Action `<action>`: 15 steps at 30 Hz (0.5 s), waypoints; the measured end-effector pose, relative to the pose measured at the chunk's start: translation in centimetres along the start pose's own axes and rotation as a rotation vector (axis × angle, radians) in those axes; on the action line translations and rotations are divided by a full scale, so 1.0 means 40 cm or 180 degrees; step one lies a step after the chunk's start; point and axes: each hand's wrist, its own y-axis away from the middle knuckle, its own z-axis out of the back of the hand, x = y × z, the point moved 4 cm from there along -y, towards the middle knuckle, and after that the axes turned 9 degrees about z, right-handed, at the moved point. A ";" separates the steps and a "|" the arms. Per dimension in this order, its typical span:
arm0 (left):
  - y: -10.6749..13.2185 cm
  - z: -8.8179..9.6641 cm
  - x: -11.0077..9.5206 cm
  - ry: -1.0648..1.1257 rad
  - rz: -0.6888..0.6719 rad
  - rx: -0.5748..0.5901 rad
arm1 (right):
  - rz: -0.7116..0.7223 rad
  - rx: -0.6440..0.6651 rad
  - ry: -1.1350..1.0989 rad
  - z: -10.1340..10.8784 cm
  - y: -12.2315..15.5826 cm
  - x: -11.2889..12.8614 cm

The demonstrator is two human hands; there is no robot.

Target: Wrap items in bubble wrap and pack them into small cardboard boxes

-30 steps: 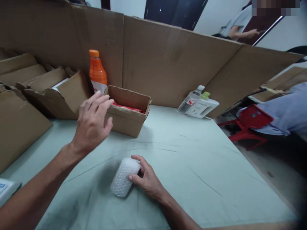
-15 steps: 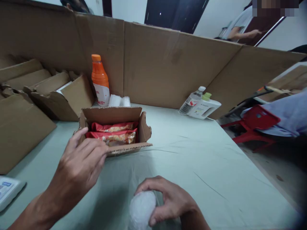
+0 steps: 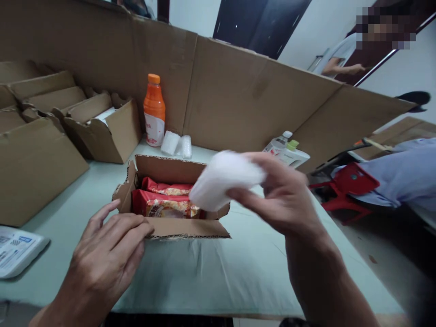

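A small open cardboard box (image 3: 184, 229) sits on the pale green table (image 3: 211, 272) in front of me, with red snack packets (image 3: 163, 202) lying inside. My left hand (image 3: 109, 259) rests at the box's near left corner, fingers stretched against its front wall. My right hand (image 3: 282, 195) holds a white bubble-wrapped bundle (image 3: 223, 177) in the air above the box's right end, fingers closed round it; the bundle is blurred by motion.
An orange bottle (image 3: 154, 111) and two small bubble-wrapped rolls (image 3: 177, 145) stand by the tall cardboard wall (image 3: 238, 95). Folded cartons (image 3: 41, 136) fill the left. A clear bottle and white jug (image 3: 288, 154) lie far right. A printed paper (image 3: 17, 250) lies at the left edge. A person stands in the background.
My right hand lifted the wrapped bundle off the table up over the box. The box came nearer to me, and my left hand stayed at its near left corner.
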 end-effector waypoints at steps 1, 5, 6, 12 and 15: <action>0.005 -0.002 0.002 0.0035 0.0004 0.0011 | 0.0132 0.0639 0.0164 -0.043 -0.029 0.008; 0.016 -0.002 0.000 0.0183 -0.0008 0.0009 | 0.0486 0.2552 0.0793 -0.214 -0.074 -0.008; 0.015 -0.001 -0.002 0.0213 0.0010 -0.0013 | 0.0456 0.2880 0.0996 -0.247 -0.076 -0.021; -0.010 0.003 -0.010 0.0419 0.0143 -0.0179 | 0.0003 0.3979 0.1274 -0.277 -0.074 -0.048; -0.023 -0.003 -0.008 0.0456 0.0187 -0.0216 | -0.0182 0.3928 0.1359 -0.258 -0.068 -0.054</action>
